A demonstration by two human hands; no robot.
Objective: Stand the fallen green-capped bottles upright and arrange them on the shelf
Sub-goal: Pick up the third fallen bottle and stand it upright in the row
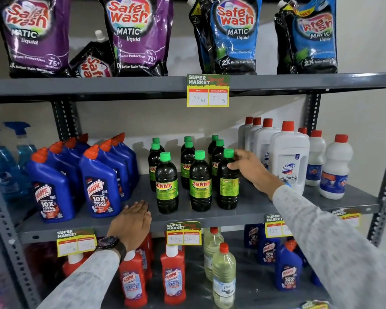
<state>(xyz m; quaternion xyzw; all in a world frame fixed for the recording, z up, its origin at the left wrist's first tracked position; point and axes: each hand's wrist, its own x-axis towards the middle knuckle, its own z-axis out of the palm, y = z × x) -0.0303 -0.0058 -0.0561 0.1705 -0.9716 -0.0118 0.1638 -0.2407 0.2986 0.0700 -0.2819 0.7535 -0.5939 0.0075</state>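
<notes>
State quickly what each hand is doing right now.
Left hand: open, flat on the shelf edge, holding nothing.
Right hand: fingers on the front-right green-capped bottle; firm grasp cannot be told.

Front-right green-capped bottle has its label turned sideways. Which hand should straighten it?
Right. The right hand already touches the front-right green-capped bottle at its shoulder, so it likely only needs a twist. The left hand rests flat on the shelf edge, beside the blue Harpic bottles.
</notes>
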